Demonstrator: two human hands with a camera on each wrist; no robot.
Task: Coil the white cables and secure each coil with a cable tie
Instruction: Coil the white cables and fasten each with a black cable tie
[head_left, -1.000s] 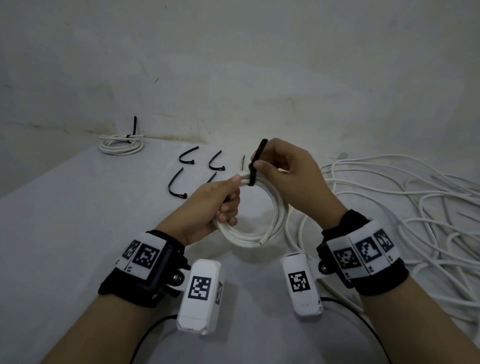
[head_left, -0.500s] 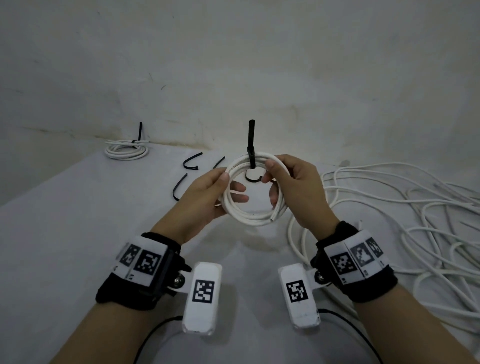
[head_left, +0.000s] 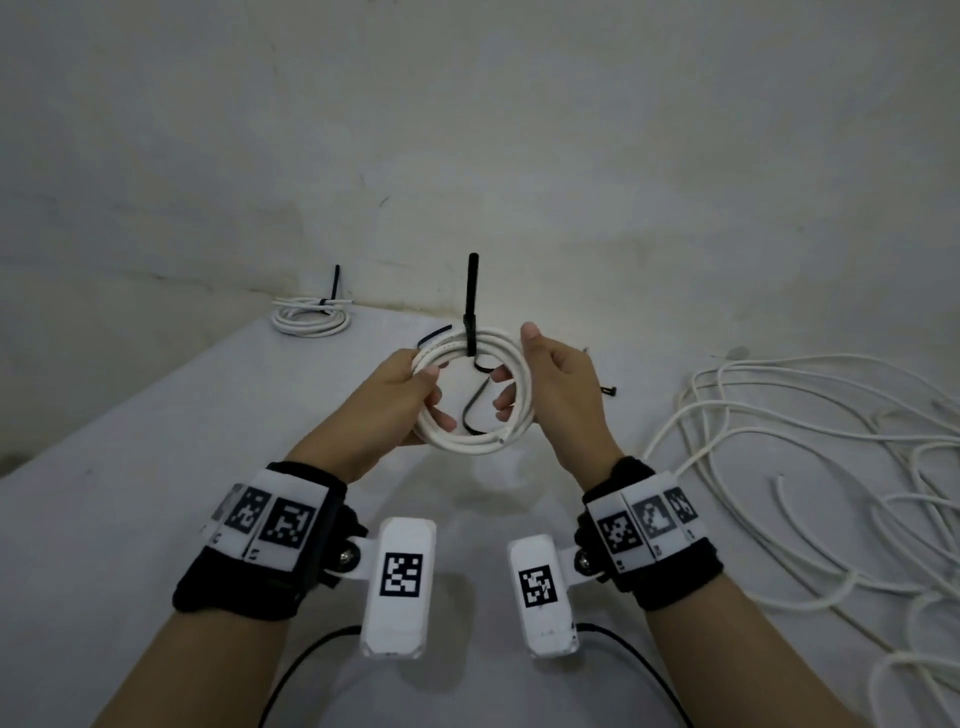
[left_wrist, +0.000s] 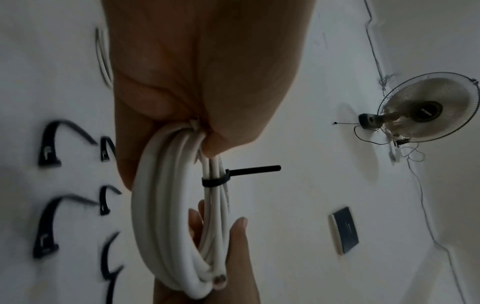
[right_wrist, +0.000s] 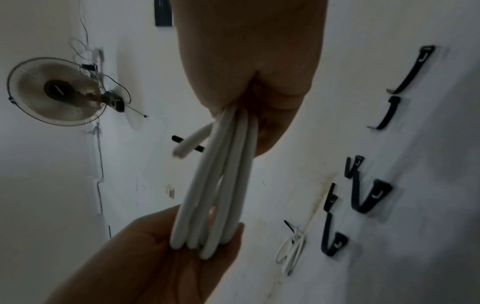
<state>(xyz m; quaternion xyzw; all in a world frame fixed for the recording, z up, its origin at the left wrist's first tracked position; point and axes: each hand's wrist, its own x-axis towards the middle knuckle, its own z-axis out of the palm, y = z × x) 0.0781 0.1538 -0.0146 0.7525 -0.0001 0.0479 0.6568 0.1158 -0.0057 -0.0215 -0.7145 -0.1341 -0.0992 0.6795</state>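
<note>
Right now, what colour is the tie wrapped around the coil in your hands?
Black, against the white coil. The tie shows best in the left wrist view.

- I face a pale plaster wall (head_left: 571, 156), stained and scuffed, with a dark grimy line where it meets the table.
- My table (head_left: 130, 467) wears a plain white covering and butts against that wall.
- A round caged fan (left_wrist: 426, 109) is fixed to the wall, thin wires trailing from it.
- Near the fan sits a dark rectangular wall plate (left_wrist: 345, 230).
- The light is dim and even.
</note>
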